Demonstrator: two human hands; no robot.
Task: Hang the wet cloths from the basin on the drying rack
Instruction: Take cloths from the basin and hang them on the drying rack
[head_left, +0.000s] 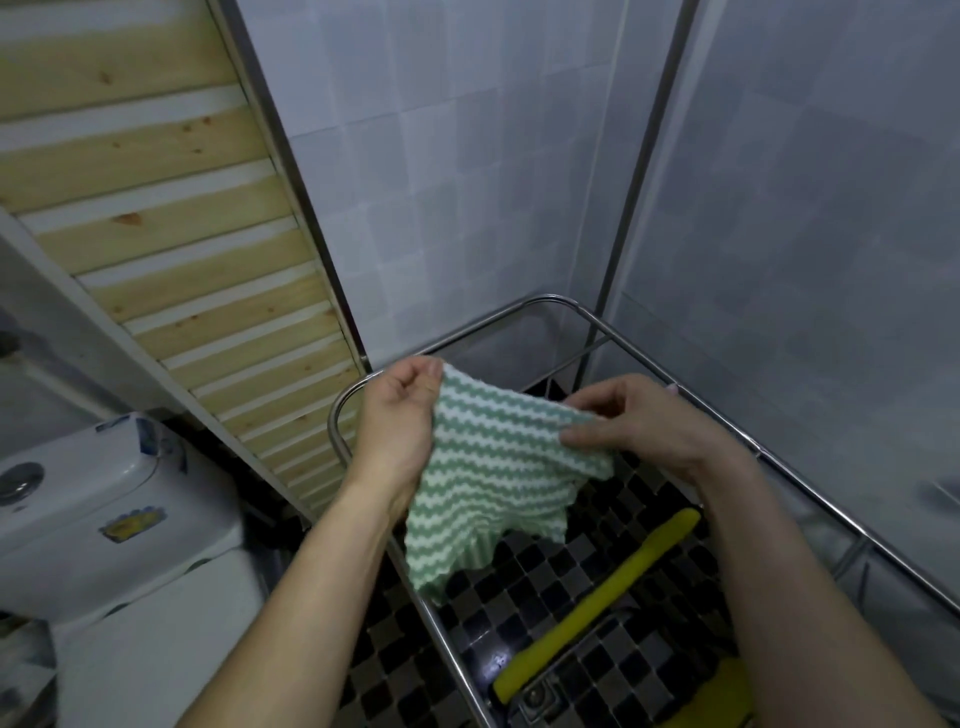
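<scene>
Pale bathroom tiles are backing a green-and-white striped cloth (498, 467), hanging mid-frame above the drying rack (758, 453) and not yet over a rail. The left hand (397, 421) is pinching its upper left corner with curled fingers, and the right hand (639, 421) is pinching the upper right edge between thumb and fingers. Spreading appears to be the step under way; next, the stretched edge is needing to go across a rail. A dark mosaic floor (415, 675) is lying beneath, and a toilet cistern (104, 519) is sitting lower left.

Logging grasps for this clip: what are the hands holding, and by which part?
The green-and-white striped cloth, spread between both hands: the left hand pinches its upper left corner, the right hand its upper right edge.
</scene>
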